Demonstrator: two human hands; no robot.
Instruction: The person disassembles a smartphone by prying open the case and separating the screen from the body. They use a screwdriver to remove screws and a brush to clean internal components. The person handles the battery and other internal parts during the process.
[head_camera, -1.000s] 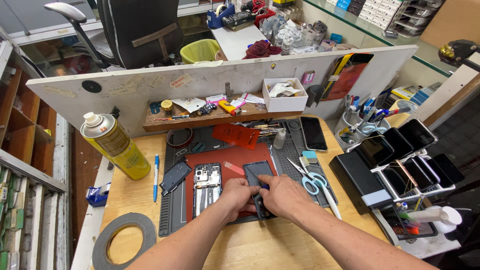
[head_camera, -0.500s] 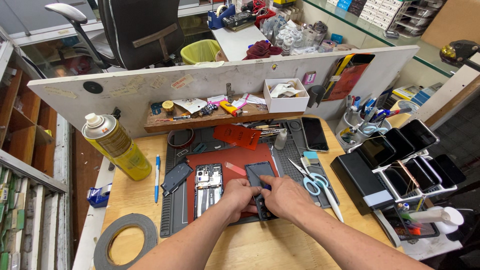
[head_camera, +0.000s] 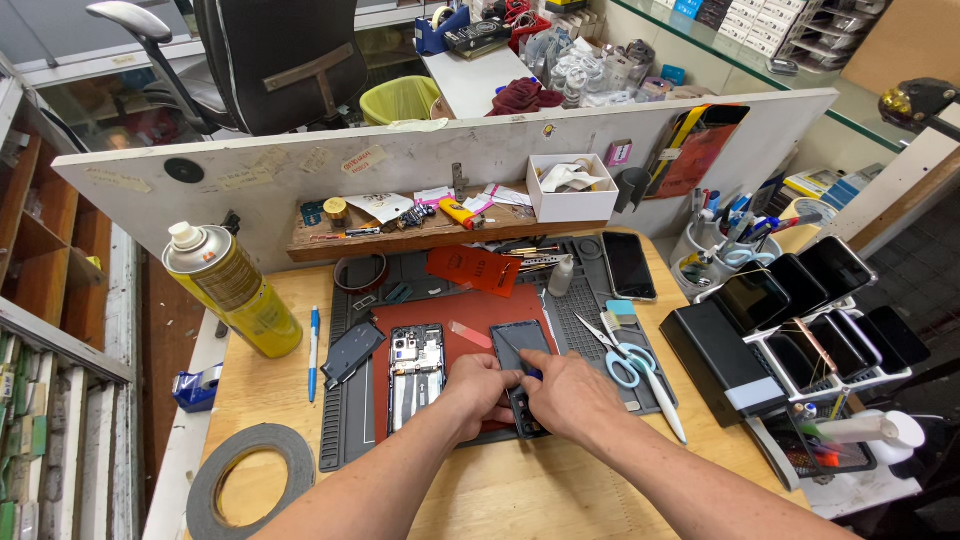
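While both hands pinch dark phone screen (head_camera: 520, 345), l. hand (head_camera: 480, 385), r. hand (head_camera: 560, 390), opened phone (head_camera: 415, 365) left, scissors (head_camera: 630, 362) right.

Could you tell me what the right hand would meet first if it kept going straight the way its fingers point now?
Probably the dark phone screen panel that the right hand already touches; beyond it lies the red mat. Depth is hard to judge.

Bright, even overhead lighting.
Staying sharp throughout, casting only soft shadows, bending straight lines at the wide-angle edges.
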